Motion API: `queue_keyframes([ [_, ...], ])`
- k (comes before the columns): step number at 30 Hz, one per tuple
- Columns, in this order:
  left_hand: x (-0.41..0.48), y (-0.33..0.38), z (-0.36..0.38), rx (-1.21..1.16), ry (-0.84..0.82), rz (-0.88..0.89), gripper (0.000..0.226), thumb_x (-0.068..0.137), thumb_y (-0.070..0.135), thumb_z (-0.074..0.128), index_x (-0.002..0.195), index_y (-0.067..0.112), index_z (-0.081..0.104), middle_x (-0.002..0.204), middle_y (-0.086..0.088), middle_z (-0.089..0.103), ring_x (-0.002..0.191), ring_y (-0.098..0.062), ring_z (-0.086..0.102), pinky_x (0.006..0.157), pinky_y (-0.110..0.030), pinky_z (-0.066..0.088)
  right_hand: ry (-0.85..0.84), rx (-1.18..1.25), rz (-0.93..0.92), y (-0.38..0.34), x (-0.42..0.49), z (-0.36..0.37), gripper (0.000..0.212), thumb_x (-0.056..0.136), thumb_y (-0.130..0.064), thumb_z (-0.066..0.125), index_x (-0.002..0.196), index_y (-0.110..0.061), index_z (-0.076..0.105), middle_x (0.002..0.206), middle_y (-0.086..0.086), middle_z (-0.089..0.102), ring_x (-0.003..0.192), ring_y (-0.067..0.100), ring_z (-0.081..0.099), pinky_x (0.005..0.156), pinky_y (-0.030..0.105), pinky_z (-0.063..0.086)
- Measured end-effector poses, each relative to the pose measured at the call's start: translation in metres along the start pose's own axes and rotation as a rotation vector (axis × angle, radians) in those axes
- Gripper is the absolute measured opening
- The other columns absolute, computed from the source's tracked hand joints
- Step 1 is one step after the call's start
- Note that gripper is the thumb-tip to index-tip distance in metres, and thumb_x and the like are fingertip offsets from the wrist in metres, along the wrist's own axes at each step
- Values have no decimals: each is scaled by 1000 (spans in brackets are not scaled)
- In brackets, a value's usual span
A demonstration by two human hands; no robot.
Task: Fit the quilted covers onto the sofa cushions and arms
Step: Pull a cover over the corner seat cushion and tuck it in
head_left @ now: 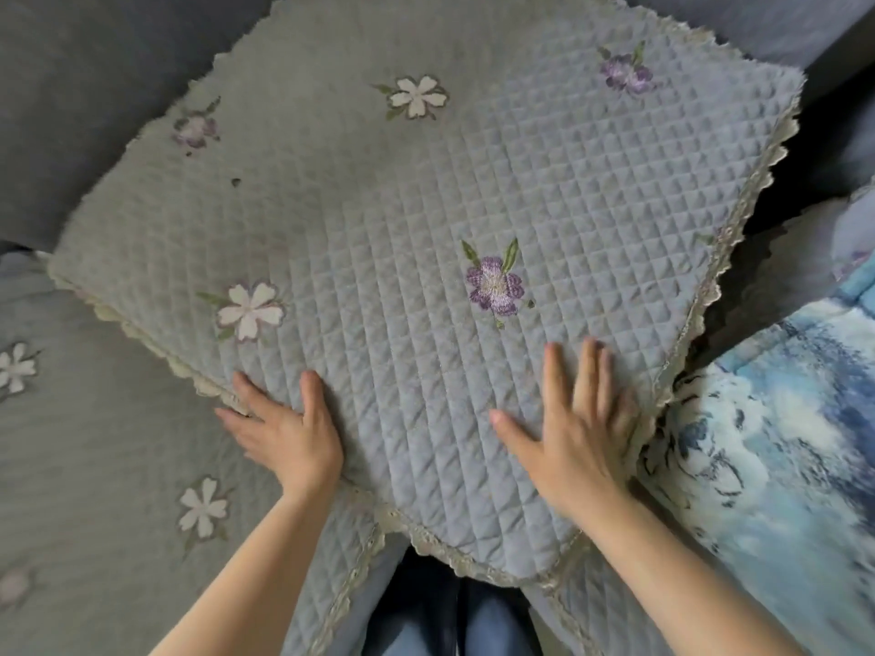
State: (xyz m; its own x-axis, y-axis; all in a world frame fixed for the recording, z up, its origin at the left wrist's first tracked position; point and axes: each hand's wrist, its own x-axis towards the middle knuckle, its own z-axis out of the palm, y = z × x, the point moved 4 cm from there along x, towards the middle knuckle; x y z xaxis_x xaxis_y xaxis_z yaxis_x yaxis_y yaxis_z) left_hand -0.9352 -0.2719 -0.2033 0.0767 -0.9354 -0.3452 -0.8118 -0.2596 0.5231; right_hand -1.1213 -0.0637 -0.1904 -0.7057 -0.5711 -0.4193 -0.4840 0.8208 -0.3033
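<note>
A grey-blue quilted cover (402,220) with embroidered white and purple flowers and a lace edge lies spread over a sofa seat cushion, filling the middle of the view. My left hand (289,433) rests on its near left edge, thumb on top and fingers spread along the lace trim. My right hand (573,433) lies flat on the cover near its front right corner, fingers apart. A second quilted cover (94,442) with white flowers lies on the seat to the left, partly under the first.
The dark grey sofa back (94,111) runs along the top and left. A blue-and-white patterned blanket (767,442) lies at the right. A dark gap (738,295) shows beside the cover's right edge. My jeans-clad legs (454,617) are at the bottom.
</note>
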Motion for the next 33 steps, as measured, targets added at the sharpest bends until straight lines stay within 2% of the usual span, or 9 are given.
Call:
queue_keyframes([
  [3,-20,-11,9,-206,-52,-127,81,93,55,45,151,33,-7,157,-19,-1,145,-28,11,111,-34,15,-49,-189,-246,-28,-36,30,99,82,-80,23,153,-15,-2,159,17,-9,146,29,-12,115,55,-5],
  [7,-12,-17,28,-133,-22,-69,84,92,56,40,150,29,-14,151,-27,9,130,-40,35,99,-34,32,-35,-258,-256,-16,-21,50,97,82,-76,27,153,-12,7,159,19,0,147,31,-4,115,54,2],
  [11,4,-40,63,61,-87,-63,90,90,59,32,148,18,-23,152,-29,3,139,-40,16,108,-47,28,-149,-359,-221,-4,-1,100,99,82,-78,17,152,-10,4,157,21,-10,146,33,-12,114,57,2],
  [14,17,-49,81,155,-67,-23,89,92,57,28,147,8,-21,149,-32,7,135,-43,19,105,-50,32,-96,-327,-218,-2,13,119,97,84,-76,16,151,-7,12,157,25,4,146,36,1,112,59,6],
  [18,19,-55,67,49,-206,-42,91,91,58,38,148,18,-21,152,-24,2,139,-37,15,108,-40,25,-63,-305,-247,-2,-1,111,98,80,-75,30,150,-7,18,156,24,11,145,37,9,111,57,9],
  [22,30,-37,32,94,-226,-33,88,82,52,57,146,21,5,150,-20,10,135,-33,19,104,-40,26,10,-213,-233,-31,22,72,78,76,-69,39,128,-11,45,139,20,40,125,36,38,99,54,29],
  [25,59,-6,12,279,-40,254,81,86,55,49,147,20,9,154,-20,-7,142,-28,-8,114,-48,5,28,-175,-371,-73,62,56,79,81,-67,36,145,-21,28,155,12,22,143,28,18,111,49,10],
  [28,120,16,11,263,-50,252,80,92,61,35,152,24,-4,156,-20,-18,143,-31,-20,115,-48,-8,-27,-195,-508,-126,103,66,80,86,-68,29,152,-32,3,160,7,-7,147,23,-11,116,42,-11],
  [33,178,3,45,381,88,273,80,91,61,31,152,18,1,154,-30,-14,143,-40,-14,116,-51,-6,16,-330,-470,-158,138,104,78,86,-67,21,152,-31,0,160,10,-7,147,27,-11,118,47,-3],
])
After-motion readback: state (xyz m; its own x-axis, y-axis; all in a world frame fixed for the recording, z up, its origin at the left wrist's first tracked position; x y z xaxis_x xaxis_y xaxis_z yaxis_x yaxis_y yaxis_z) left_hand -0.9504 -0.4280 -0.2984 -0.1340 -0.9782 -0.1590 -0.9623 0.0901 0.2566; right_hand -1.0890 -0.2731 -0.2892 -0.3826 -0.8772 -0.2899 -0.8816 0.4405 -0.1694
